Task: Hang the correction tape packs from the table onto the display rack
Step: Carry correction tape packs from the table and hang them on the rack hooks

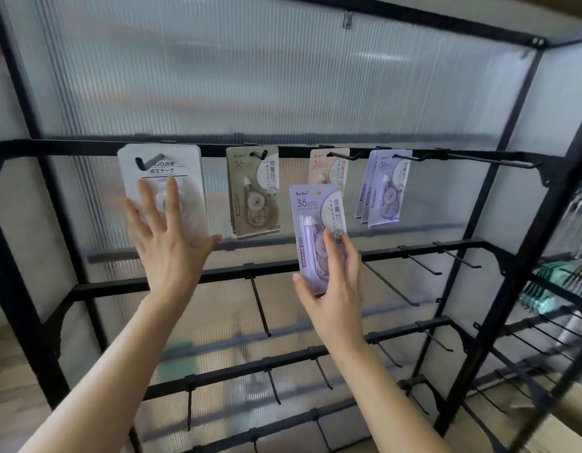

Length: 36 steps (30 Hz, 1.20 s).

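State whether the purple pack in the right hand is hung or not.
Not hung. The right hand grips the purple pack below the top hooks; its hang hole is empty.

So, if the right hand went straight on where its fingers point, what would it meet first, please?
Probably the pink pack hanging above the purple pack the right hand holds; depth is unclear.

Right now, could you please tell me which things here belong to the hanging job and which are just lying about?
Job: purple pack in the right hand; left hand on the white packs; tan pack; pink pack; hung purple packs; rack; empty hook.

Lying about: green goods at far right; blurred packs above them.
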Available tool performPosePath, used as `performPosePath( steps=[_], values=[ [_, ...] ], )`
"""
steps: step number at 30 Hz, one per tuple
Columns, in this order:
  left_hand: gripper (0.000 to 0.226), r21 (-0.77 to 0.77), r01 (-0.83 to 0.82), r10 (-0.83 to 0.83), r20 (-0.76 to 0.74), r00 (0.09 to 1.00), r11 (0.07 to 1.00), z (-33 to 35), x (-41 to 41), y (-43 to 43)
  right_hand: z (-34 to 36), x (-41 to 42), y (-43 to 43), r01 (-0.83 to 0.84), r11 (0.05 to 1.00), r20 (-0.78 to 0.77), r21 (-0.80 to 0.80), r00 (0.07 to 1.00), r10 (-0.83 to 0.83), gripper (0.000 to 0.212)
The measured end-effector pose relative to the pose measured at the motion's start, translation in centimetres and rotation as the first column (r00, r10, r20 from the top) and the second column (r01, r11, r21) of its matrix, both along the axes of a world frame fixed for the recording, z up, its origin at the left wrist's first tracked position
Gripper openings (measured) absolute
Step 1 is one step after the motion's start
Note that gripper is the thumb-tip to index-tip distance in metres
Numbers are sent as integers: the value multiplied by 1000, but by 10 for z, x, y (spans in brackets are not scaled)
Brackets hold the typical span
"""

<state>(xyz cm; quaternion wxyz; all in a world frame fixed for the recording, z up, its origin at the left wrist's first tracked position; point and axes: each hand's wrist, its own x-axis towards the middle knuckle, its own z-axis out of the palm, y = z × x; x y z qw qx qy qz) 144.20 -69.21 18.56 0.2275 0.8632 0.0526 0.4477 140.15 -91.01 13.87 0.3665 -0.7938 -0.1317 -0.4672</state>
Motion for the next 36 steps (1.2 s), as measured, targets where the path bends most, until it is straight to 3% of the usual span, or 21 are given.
performPosePath(
  steps=[6,10,14,21,29,36],
  values=[
    [125,-15,-76,77,61,995,997,-8,0,-12,-5,-7,-34,68,996,-20,51,998,-67,72],
    [97,39,25,-31,145,989,999,-20,-23,-56,-7,-11,-65,139,987,-31,80,990,-137,73],
    [81,122,230,-237,41,971,965,-26,-33,-123,-3,-15,-97,150,983,-8,103,989,-150,71],
    [78,142,365,-356,-85,931,920,-48,-18,-219,7,-6,-165,169,983,-17,66,986,-168,72],
    [84,174,281,-211,-337,918,944,-84,12,-252,35,34,-199,105,992,-4,-74,994,-106,72],
    [82,180,217,-152,-316,936,960,-88,16,-253,53,66,-204,104,986,-31,-127,994,-109,72]
  ],
)
